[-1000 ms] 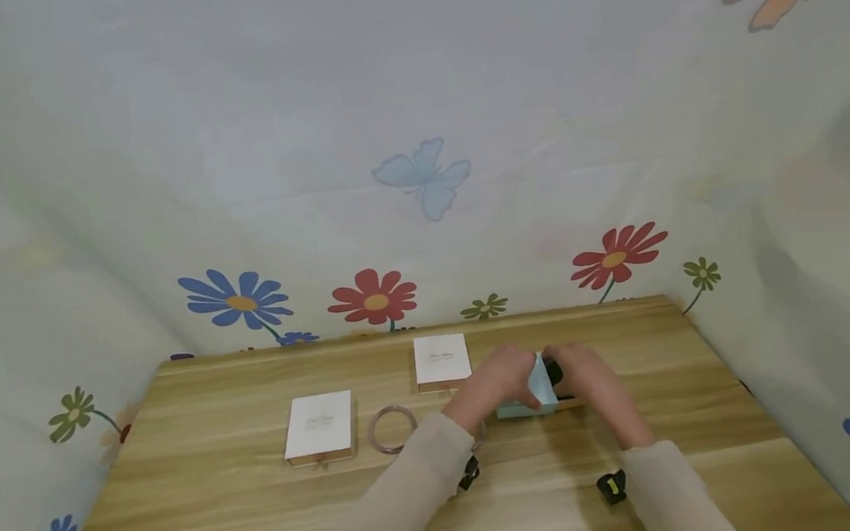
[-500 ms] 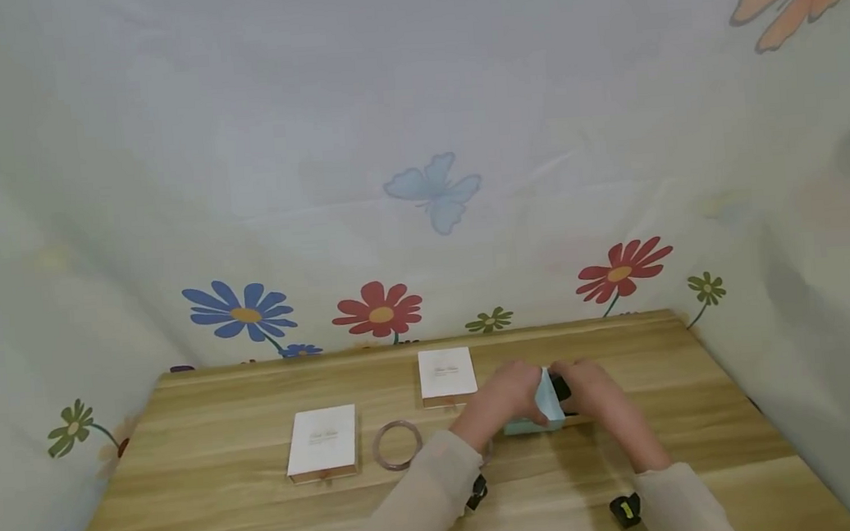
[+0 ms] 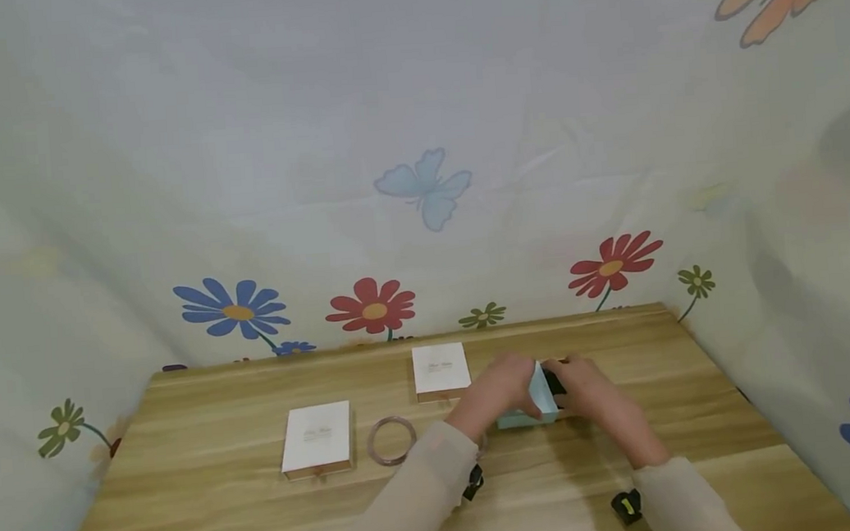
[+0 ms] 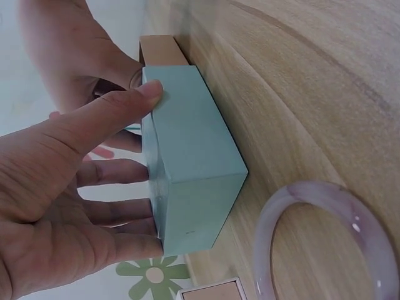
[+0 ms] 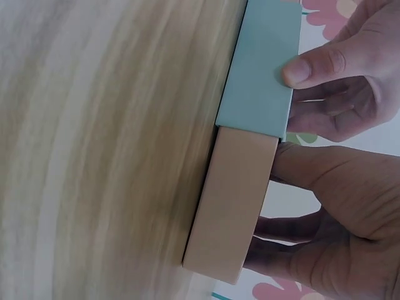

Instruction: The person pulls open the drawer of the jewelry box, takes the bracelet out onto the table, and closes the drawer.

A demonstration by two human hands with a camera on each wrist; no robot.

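A pale teal box sleeve [image 4: 200, 125] lies at the right of the table, with a tan drawer [image 5: 231, 200] pulled partly out of its right end. My left hand [image 3: 503, 385] grips the sleeve, thumb on the near side and fingers on the top and far side. Over the drawer my right hand [image 3: 589, 387] bends its fingers down past the near wall; the wall hides the fingertips, so what they hold or touch cannot be seen. Something black [image 3: 554, 380] shows in the drawer between sleeve and right hand. A lilac bangle [image 3: 391, 441] lies left of my left forearm.
Two white boxes with tan edges stand left of the hands, one nearer [image 3: 317, 436] and one farther back [image 3: 440, 368]. Part of another bangle [image 3: 483, 442] shows beside my left wrist. A flowered cloth [image 3: 424, 257] hangs behind the wooden table [image 3: 210, 478].
The head view has shifted slightly. Both hands stay at the teal box in nearly the same place; the drawer's near wall shows less beneath the right hand than a second ago.
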